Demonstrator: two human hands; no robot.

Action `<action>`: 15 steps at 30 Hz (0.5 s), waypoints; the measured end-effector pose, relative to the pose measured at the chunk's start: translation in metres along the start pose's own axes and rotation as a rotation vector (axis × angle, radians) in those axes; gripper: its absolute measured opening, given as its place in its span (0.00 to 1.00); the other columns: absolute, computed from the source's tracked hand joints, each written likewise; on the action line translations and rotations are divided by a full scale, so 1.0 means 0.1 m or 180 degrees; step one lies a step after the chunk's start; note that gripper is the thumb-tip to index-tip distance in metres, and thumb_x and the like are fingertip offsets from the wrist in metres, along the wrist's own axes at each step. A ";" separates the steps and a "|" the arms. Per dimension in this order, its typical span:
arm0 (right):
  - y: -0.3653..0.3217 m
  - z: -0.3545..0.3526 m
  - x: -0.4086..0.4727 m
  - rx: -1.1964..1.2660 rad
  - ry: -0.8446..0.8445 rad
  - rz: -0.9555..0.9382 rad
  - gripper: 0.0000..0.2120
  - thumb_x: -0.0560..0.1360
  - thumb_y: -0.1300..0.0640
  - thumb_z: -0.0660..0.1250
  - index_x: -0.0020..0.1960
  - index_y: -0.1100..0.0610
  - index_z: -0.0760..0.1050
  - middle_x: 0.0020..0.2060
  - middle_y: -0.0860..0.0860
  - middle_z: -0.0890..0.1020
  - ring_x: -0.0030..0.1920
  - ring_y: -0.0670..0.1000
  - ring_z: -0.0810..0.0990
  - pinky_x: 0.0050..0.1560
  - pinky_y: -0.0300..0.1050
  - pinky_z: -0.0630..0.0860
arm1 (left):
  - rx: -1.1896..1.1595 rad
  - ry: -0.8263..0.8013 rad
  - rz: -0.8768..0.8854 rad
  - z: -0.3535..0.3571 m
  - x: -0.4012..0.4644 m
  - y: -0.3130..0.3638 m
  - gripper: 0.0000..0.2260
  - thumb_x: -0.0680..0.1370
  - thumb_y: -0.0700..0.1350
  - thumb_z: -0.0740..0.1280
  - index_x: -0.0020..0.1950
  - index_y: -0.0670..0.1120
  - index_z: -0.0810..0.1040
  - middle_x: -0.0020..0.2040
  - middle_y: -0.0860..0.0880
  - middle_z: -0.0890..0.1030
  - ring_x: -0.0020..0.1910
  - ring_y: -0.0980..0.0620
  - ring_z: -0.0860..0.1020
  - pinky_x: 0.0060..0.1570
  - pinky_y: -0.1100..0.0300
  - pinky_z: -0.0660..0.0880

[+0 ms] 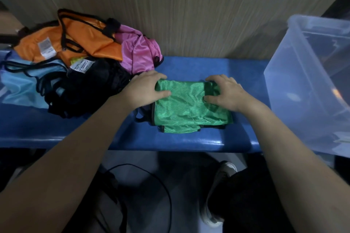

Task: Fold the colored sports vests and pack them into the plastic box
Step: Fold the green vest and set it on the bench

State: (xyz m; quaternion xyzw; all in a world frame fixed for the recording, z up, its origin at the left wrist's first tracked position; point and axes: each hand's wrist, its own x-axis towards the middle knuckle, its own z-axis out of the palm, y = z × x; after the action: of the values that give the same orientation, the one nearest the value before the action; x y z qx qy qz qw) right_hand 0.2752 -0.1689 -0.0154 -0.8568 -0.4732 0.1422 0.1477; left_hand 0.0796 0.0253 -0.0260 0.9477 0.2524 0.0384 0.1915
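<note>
Here, from the head view:
Green vest (191,108): folded into a compact rectangle, lying mid-bench on the blue bench (189,142), black trim showing at its near and left edges.
Left hand (146,87): gripping the vest's far left corner, fingers curled over the edge, thumb pressed on top.
Right hand (226,91): gripping the far right corner, fingers curled over the fold, thumb flat on the fabric.
Pile of vests (75,58): heaped at the bench's left end, just beside the left hand; orange on top, pink to the right, light blue and black nearer.
Labels: white care tags on the orange vest (45,47) and by the black vest (81,65); print too small to read.
Plastic box (310,81): clear, open-topped, at the right end, near the green vest but apart from it.
Open room: bare blue strip between vest and box, and along the near edge.
Wall (189,15): wood-grain panel directly behind the bench.
</note>
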 end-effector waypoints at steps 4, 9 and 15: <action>0.01 -0.04 -0.03 -0.0044 0.0032 0.0043 0.32 0.71 0.48 0.75 0.72 0.47 0.68 0.64 0.52 0.72 0.67 0.58 0.66 0.66 0.52 0.62 | -0.0220 -0.0168 -0.0081 -0.06 -0.04 -0.04 0.32 0.73 0.59 0.74 0.74 0.51 0.69 0.71 0.48 0.70 0.72 0.48 0.67 0.72 0.49 0.64; -0.03 -0.05 -0.07 -0.0147 -0.0053 0.0098 0.33 0.70 0.45 0.76 0.71 0.50 0.71 0.60 0.52 0.70 0.65 0.58 0.65 0.65 0.51 0.63 | -0.0320 -0.0313 -0.0194 -0.08 -0.06 -0.08 0.31 0.71 0.59 0.77 0.71 0.50 0.74 0.65 0.49 0.71 0.67 0.49 0.68 0.69 0.52 0.67; -0.02 -0.05 -0.09 -0.0057 -0.0144 0.0155 0.32 0.71 0.44 0.75 0.71 0.52 0.71 0.64 0.52 0.70 0.67 0.58 0.66 0.68 0.54 0.64 | -0.0628 -0.0377 -0.0231 -0.10 -0.11 -0.13 0.23 0.72 0.57 0.76 0.63 0.52 0.76 0.62 0.51 0.73 0.61 0.52 0.72 0.63 0.55 0.69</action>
State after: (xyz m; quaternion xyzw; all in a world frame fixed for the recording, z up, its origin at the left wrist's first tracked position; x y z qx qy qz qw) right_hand 0.2713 -0.1761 -0.0090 -0.8659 -0.4566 0.1610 0.1257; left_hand 0.0627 0.0335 -0.0211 0.9151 0.2697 0.0001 0.2997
